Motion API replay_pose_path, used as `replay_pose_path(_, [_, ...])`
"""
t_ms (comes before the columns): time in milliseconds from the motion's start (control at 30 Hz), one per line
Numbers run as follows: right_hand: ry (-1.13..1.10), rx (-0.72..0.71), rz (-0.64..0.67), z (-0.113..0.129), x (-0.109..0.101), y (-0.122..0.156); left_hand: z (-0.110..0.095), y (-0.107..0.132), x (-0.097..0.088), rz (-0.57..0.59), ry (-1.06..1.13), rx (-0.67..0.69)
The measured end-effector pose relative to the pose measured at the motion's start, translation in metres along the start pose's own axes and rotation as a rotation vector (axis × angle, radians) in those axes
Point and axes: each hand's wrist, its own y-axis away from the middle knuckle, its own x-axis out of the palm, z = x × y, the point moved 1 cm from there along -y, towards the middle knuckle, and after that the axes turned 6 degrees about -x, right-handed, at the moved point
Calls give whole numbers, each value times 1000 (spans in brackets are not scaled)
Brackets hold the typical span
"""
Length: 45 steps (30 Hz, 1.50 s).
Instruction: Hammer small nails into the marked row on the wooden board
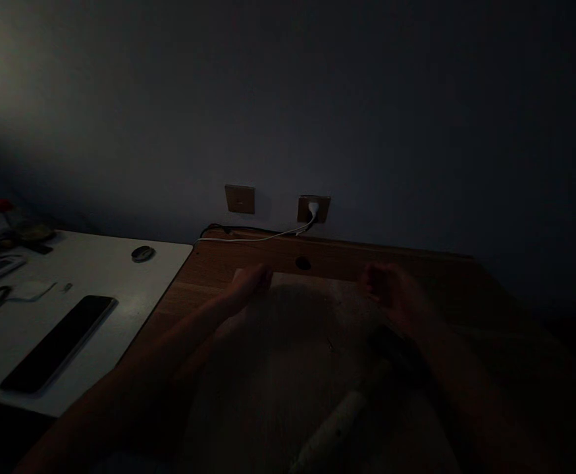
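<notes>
The light is very dim. My left hand (254, 282) is closed over the far left corner of a pale flat board (278, 368); whether it grips the edge or something small cannot be made out. Near the board's far right corner, my right hand (389, 289) has its fingers curled in, slightly blurred, with their contents hidden. Below my right hand lies a hammer (334, 421) with a light handle and a dark head, slanting across the board. A tiny thin object (330, 345) rests near the board's middle.
The board lies on a wooden desk (209, 263) against a wall. Cables (262, 238) run along its back edge to a wall socket (313, 209). At the left, a white table (120, 283) carries a phone (58, 345), a small round dark object (142, 254) and blurred clutter.
</notes>
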Motion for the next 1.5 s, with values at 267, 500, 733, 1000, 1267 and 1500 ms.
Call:
replay_pose_path(267, [402, -10, 156, -6, 34, 2, -1, 5, 5, 49, -1004, 434])
replay_pose_path(500, [720, -101, 321, -2, 58, 10, -8, -1, 9, 148, -1199, 547])
replay_pose_path(733, [371, -73, 268, 3, 45, 0, -19, -5, 2, 128, -1214, 456])
replay_pose_path(1000, [-347, 116, 152, 24, 35, 15, -16, 5, 3, 222, -1267, 542])
replay_pose_path(1267, [-5, 113, 199, 21, 45, 5, -15, -8, 12, 178, -1152, 556])
replay_pose_path(1500, [509, 48, 299, 22, 77, 4, -16, -19, 26, 24, 221, 25])
